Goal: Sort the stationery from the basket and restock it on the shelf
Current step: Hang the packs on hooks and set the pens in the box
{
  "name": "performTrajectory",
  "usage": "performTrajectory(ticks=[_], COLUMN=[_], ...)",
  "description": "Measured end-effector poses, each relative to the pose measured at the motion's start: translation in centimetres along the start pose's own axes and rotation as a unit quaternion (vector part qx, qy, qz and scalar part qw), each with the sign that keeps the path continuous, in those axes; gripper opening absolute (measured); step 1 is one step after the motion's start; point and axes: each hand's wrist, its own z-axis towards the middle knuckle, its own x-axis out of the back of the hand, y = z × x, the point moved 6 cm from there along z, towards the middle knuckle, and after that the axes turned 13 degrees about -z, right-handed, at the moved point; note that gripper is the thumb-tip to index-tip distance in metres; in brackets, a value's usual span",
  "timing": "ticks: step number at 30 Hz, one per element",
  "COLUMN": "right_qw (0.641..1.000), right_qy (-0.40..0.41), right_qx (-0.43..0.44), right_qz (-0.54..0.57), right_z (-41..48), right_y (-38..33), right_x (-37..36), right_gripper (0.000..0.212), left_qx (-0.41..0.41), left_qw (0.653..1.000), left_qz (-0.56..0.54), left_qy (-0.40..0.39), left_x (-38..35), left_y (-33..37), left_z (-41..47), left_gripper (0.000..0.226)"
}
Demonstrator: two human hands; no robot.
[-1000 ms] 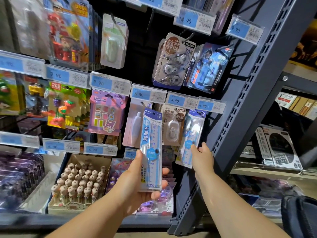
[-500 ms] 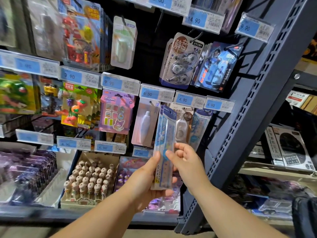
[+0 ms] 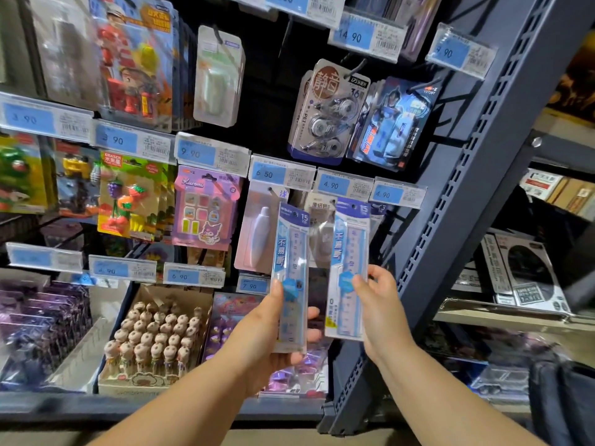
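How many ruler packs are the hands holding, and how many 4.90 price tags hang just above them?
Ruler packs held: 2, left ruler pack in the left hand, right ruler pack in the right hand.
4.90 price tags: 2, first 4.90 tag, second 4.90 tag.
Total: 4

Both arms raised forward, one pack in each hand.
Left hand: bare forearm comes in from bottom left, thumb on the near face of the left ruler pack, fingers curled behind it, tips showing at its right edge. Right hand: forearm comes in from bottom right, thumb and fingers pinch the right ruler pack at its right edge. Hands near each other, not touching.
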Motion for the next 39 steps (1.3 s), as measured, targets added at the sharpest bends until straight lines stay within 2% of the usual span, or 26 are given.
performTrajectory(ticks=[8, 14, 18, 23, 28, 32, 36, 39], right_qw=[0.992, 0.983, 0.977, 0.973, 0.971, 0.972, 0.974, 0.964], right_qy=[0.114, 0.163, 0.184, 0.182, 0.202, 0.202, 0.195, 0.228], right_qx=[-0.029, -0.038, -0.033, -0.011, -0.012, -0.031, -0.059, -0.101], right_qz=[-0.047, -0.079, -0.098, -0.140, -0.124, -0.118, -0.102, -0.092], right_z=[3.4, 5.1, 5.8, 5.6, 5.4, 5.7, 6.5, 6.5], right_y=[1.8, 2.2, 2.1, 2.4, 2.9, 3.2, 3.2, 3.5], right_x=[3.9, 4.3, 3.8, 3.1, 3.0, 2.9, 3.1, 3.7], right_gripper=[0.017, 0.025, 0.018, 0.027, 0.027, 0.029, 0.021, 0.033], left_qx=[0.013, 0.015, 0.020, 0.021, 0.017, 0.015, 0.016, 0.018], left_qw=[0.999, 0.998, 0.996, 0.995, 0.995, 0.995, 0.996, 0.996], left_qz=[-0.033, -0.058, -0.081, -0.087, -0.094, -0.091, -0.083, -0.075], left_qy=[-0.008, -0.030, -0.037, -0.036, -0.039, -0.041, -0.041, -0.040], left_x=[0.2, 0.4, 0.7, 0.8, 0.8, 0.8, 0.8, 0.7], left_y=[-0.5, -0.5, -0.2, 0.0, 0.3, 0.3, 0.3, 0.1], left_z=[0.6, 0.8, 0.8, 0.7, 0.6, 0.6, 0.6, 0.6], left_gripper=[0.055, 0.048, 0.044, 0.044, 0.045, 0.043, 0.042, 0.043])
